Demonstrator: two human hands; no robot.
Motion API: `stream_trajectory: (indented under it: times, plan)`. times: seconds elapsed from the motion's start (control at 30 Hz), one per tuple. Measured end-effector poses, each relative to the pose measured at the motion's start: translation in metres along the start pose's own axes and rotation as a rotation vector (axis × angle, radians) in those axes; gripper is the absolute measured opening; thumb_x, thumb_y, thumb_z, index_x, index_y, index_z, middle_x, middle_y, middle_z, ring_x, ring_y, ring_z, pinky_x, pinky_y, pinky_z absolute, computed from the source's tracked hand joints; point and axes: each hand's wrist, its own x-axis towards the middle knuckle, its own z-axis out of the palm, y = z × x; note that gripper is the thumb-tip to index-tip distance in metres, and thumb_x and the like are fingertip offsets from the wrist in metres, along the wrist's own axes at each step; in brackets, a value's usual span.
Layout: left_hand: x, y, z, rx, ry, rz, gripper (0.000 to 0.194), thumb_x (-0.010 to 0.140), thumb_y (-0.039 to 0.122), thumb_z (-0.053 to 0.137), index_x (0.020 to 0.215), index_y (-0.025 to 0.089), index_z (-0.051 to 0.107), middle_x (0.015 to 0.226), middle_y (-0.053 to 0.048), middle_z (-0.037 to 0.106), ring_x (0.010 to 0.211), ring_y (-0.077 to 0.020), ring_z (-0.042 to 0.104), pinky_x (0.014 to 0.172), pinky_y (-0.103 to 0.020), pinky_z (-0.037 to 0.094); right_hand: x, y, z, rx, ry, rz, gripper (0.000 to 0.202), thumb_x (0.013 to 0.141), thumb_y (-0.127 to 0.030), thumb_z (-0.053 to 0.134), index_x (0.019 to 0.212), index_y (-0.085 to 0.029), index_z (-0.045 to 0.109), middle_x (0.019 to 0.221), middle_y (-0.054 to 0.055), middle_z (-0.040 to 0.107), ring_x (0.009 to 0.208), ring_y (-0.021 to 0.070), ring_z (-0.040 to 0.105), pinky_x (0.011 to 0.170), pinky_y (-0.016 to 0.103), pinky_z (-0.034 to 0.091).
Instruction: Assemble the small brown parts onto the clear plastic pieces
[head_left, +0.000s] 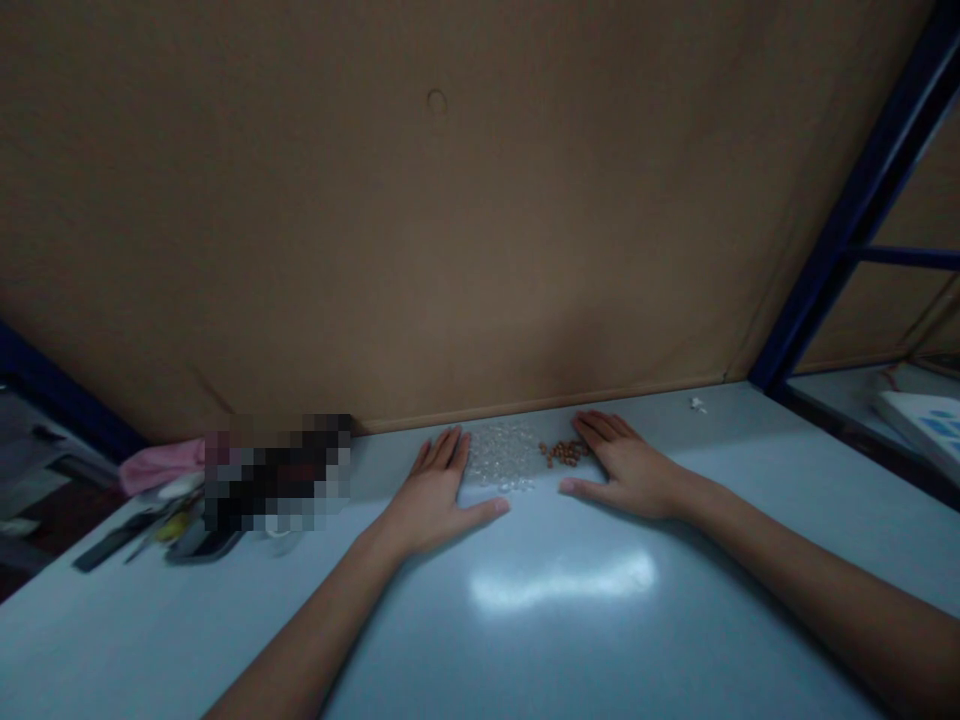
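Observation:
Clear beads, small and glassy, lie in a flat patch on the pale table between my hands. To their right sits a smaller cluster of brown beads. My left hand rests palm down along the left edge of the clear patch, its fingers stretched forward and the thumb pointing right. Beside the brown cluster, my right hand lies flat with fingers extended and thumb out to the left, its fingertips close to the beads. Neither hand holds anything.
A brown board rises behind the table. On the left are a pink cloth, a dark tray and a partly blurred pile. A small white scrap lies at the back right, near a blue frame post.

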Motion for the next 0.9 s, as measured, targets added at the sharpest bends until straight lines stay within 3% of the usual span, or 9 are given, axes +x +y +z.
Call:
stream_trajectory:
  times: [0.53, 0.9]
  plan:
    - [0.0, -0.0002, 0.0004, -0.015, -0.001, 0.0, 0.128, 0.083, 0.096, 0.042, 0.169, 0.003, 0.022, 0.175, -0.022, 0.01, 0.165, -0.0377, 0.009, 0.135, -0.051, 0.013, 0.0003, 0.0, -0.0001, -0.001, -0.022, 0.002, 0.115, 0.091, -0.09, 0.04, 0.159, 0.003, 0.046, 0.163, 0.029, 0.044, 0.153, 0.0437, 0.041, 0.128, 0.055, 0.033]
    - [0.001, -0.0014, 0.0024, -0.012, 0.006, 0.008, 0.127, 0.083, 0.095, 0.041, 0.17, 0.005, 0.021, 0.176, -0.021, 0.009, 0.165, -0.0378, 0.009, 0.135, -0.051, 0.012, -0.0002, 0.0033, 0.0028, 0.012, -0.011, 0.0, 0.112, 0.091, -0.089, 0.043, 0.161, -0.002, 0.044, 0.165, 0.027, 0.043, 0.154, 0.0434, 0.039, 0.129, 0.056, 0.031]
